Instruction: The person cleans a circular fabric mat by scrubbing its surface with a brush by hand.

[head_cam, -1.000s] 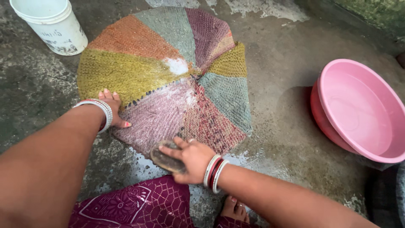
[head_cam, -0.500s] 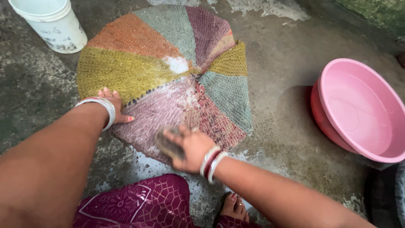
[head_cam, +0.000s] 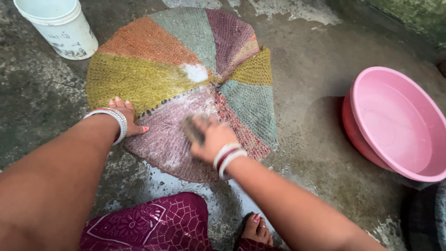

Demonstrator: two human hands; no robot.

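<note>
Bristled scrub brush (head_cam: 193, 128) — right hand (head_cam: 211, 137) fingers clamped round it — axis blurred, on mat (head_cam: 139, 79).

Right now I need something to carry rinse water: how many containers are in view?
2: a white bucket at top left beyond the mat, and a pink basin at right.

Right hand (head_cam: 211, 137) grips scrub brush (head_cam: 193, 129) on round knitted mat (head_cam: 153, 74), near its front edge. Left hand (head_cam: 124, 118) flat on mat's left edge.

The round knitted mat (head_cam: 186, 83) shows wedges of orange, olive, grey-green, maroon and pink. The basin (head_cam: 395, 121) is pink, the bucket (head_cam: 58, 25) white, the garment (head_cam: 153, 225) maroon with gold lattice.
</note>
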